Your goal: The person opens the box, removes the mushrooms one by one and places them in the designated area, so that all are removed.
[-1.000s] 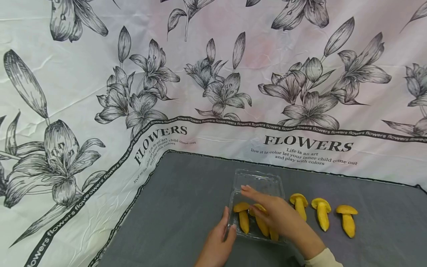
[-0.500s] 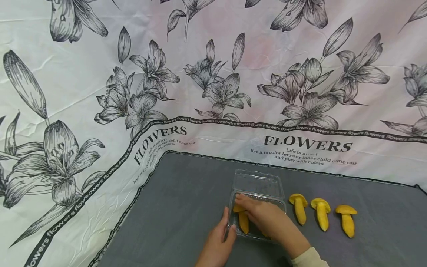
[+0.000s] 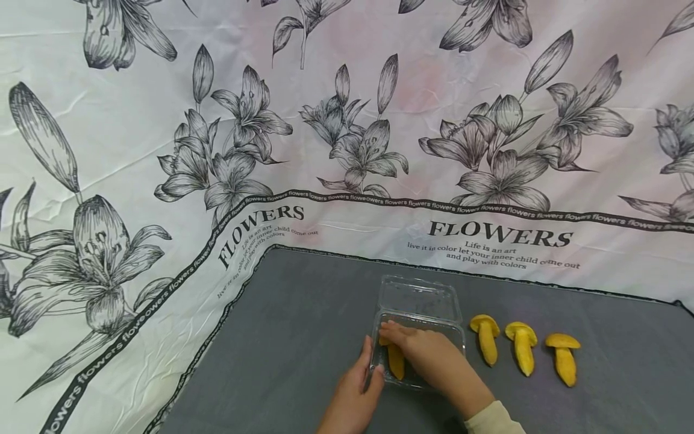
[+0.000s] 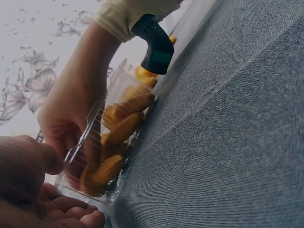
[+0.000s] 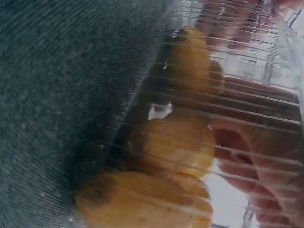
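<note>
My left hand (image 3: 351, 392) grips the left rim of a clear plastic clamshell container (image 3: 463, 343), thumb on the near side. Its lid (image 3: 418, 299) is folded back, away from me. Inside lie several yellow mushrooms (image 4: 108, 172), seen through the clear wall in both wrist views. Over the tray, my right hand (image 3: 434, 357) reaches in with its fingers extended, touching the cap of the leftmost mushroom (image 3: 397, 361). The other mushrooms inside are covered by this hand in the head view. Whether the right thumb presses on one of them is unclear.
Three more yellow mushrooms (image 3: 522, 349) lie in a row on the grey cloth (image 3: 287, 337), right of the container. A white curtain with printed flowers (image 3: 358, 223) rises behind and at the left.
My right hand has come down into the container and shifted a little left, covering mushrooms that showed before. My left hand and the container have stayed in place.
</note>
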`<action>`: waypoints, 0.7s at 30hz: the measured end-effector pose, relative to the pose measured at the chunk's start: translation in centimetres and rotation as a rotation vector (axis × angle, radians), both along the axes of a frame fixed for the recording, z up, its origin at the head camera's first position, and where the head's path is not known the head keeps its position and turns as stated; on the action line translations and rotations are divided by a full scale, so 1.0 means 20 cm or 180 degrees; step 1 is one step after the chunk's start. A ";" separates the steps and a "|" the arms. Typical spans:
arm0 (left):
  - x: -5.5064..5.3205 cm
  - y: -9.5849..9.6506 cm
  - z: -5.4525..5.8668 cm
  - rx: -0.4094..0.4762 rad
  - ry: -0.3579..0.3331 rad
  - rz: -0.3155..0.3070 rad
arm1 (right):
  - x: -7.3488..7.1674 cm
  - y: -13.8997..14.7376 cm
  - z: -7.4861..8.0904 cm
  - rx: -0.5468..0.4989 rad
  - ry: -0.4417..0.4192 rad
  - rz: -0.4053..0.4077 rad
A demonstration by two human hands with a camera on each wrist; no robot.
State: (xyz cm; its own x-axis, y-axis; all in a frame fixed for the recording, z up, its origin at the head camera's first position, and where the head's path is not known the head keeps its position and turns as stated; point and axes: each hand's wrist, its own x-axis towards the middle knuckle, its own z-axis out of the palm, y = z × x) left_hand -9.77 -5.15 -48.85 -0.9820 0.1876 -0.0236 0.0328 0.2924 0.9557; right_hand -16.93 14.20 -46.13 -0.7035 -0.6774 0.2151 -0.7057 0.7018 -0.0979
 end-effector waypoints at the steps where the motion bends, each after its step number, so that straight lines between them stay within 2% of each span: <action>1: 0.00 0.00 0.00 -0.0015 0.0016 -0.0001 | 0.00 0.00 0.00 -0.0006 0.0008 -0.0001; 10: 0.00 0.00 0.00 -0.0043 0.0046 -0.0003 | -0.01 0.01 -0.02 -0.0118 0.0281 0.0114; 16: -0.01 0.00 0.01 -0.0076 -0.0030 0.0030 | -0.01 0.02 -0.01 -0.0159 0.0294 0.0153; 21: 0.00 0.00 0.01 -0.0053 0.0003 0.0018 | 0.00 0.03 0.01 -0.0257 0.0362 0.0188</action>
State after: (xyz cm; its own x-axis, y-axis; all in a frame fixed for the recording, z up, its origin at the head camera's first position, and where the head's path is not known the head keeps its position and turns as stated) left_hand -9.85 -5.05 -48.65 -0.9830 0.1816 -0.0258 0.0320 0.3084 0.9507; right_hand -16.92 14.88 -45.87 -0.6310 -0.6941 0.3466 -0.7552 0.6519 -0.0695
